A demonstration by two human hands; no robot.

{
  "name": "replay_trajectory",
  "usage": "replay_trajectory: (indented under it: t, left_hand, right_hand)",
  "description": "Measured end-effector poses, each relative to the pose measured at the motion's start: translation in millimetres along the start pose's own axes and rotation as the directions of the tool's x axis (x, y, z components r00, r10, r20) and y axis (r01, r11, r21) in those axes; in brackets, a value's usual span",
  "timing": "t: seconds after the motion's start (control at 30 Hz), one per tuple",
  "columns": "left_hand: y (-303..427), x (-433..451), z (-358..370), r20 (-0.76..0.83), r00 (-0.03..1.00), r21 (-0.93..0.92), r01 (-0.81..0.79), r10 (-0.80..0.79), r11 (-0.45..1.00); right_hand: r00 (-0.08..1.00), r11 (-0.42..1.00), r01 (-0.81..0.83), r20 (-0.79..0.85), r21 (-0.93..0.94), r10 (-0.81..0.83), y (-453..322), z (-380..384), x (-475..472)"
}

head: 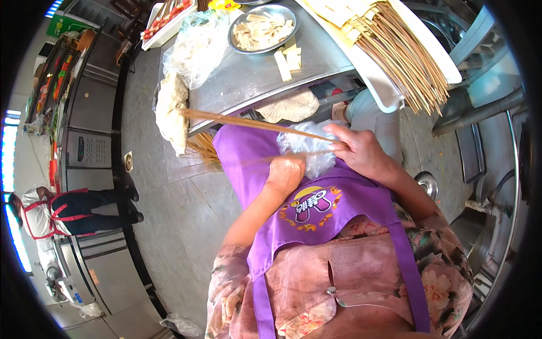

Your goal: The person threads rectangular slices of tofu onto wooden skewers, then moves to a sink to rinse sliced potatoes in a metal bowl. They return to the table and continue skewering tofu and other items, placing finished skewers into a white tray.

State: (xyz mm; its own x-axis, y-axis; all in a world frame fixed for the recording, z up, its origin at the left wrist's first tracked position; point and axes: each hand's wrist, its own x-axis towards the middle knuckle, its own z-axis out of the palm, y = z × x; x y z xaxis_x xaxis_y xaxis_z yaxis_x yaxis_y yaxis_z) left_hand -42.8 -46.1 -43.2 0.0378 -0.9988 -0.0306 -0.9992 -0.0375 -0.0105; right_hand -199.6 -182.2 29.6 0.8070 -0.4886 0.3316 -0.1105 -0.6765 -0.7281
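My right hand [360,150] is closed on the ends of several thin wooden skewers [254,123], which reach left over my lap. Lower down, my left hand [287,171] is a fist at a crumpled clear plastic bag [311,146] on my purple apron; blurred skewers run beside it, and its grip is hidden. On the steel table [237,93] stands a metal bowl [263,29] of pale flat food pieces, with several yellowish strips [288,61] next to it. A white tray [383,95] at the right holds many skewers threaded with flat yellow pieces.
A plastic bag [203,46] and a pale cloth [171,114] lie at the table's left side. Behind them is a white tray [169,27] with red skewered food. More skewers [205,146] stand below the table edge. A person [63,212] in a red-trimmed apron stands far left.
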Motion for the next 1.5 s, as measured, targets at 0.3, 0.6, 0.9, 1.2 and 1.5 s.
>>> replay_trajectory:
  t: [0.3, 0.6, 0.9, 1.2, 1.5]
  left_hand:
    - [1.2, -7.1, -20.7, -0.360, 0.842, -0.903, -0.208, -0.401, 0.375]
    - [-7.2, -11.9, -52.7, 0.009, 0.996, -0.907, -0.031, -0.093, -0.419]
    - [-11.2, -33.4, -36.7, -0.047, 0.926, -0.999, -0.051, -0.376, 0.000]
    - [-3.6, -30.8, -34.9, 0.102, 0.897, -0.993, 0.066, -0.431, -0.098]
    - [1.8, -34.0, 4.7, 0.223, 0.898, -0.904, 0.044, -0.379, -0.426]
  right_hand:
    - [0.925, 0.952, -0.286, 0.292, 0.111, 0.244, 8.5, 32.8, 1.3]
    - [0.860, 0.889, -0.381, 0.451, 0.255, 0.240, -6.5, 34.6, 13.8]
    - [0.932, 0.935, -0.342, 0.155, 0.090, 0.327, 16.6, 56.2, -11.9]
    - [0.851, 0.912, -0.368, 0.462, 0.183, 0.251, -1.6, 54.5, 0.1]
    - [0.826, 0.936, -0.308, 0.537, 0.171, 0.174, 8.9, 53.7, -4.6]
